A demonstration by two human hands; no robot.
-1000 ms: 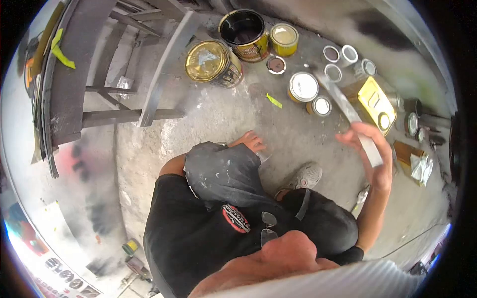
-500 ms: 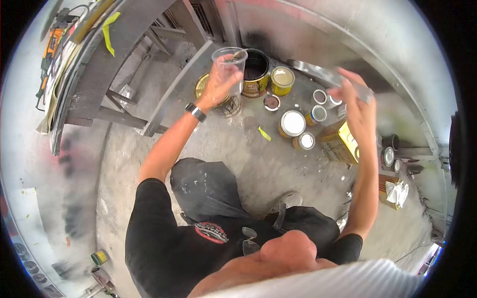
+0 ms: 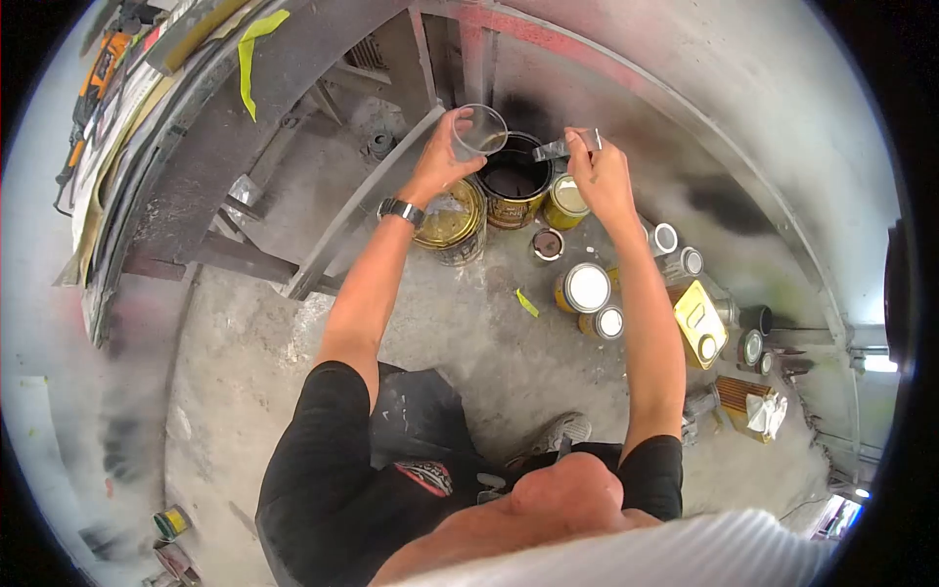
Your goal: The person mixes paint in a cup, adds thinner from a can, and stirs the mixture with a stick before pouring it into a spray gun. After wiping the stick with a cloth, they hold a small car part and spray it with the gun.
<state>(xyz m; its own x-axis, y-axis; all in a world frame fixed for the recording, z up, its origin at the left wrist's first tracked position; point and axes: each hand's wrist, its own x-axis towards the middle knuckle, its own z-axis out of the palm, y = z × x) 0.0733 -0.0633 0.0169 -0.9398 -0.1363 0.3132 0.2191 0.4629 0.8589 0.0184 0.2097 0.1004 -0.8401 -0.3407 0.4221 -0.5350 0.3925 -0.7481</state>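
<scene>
My left hand [image 3: 436, 168] is wrapped round a clear plastic cup [image 3: 481, 127], which is tilted beside the open paint can [image 3: 514, 211]. That can has a dark inside and a blackened rim. In my right hand [image 3: 603, 182] is a flat grey metal strip [image 3: 554, 150], gripped near one end, its other end over the can's right rim. A closed gold can [image 3: 450, 217] stands below my left wrist. Right of the open can is a smaller yellow can [image 3: 567, 203], partly hidden by my right hand.
Several smaller tins, one white-topped [image 3: 588, 288], stand on the concrete floor. A yellow rectangular can [image 3: 698, 323] is at the right. A small brown-topped tin [image 3: 548, 245] sits in front of the open can. Metal framework [image 3: 362, 201] rises at the left.
My right hand has moved left and brought the metal strip to the open can. My left hand has moved slightly right with the cup, which now tilts towards the can.
</scene>
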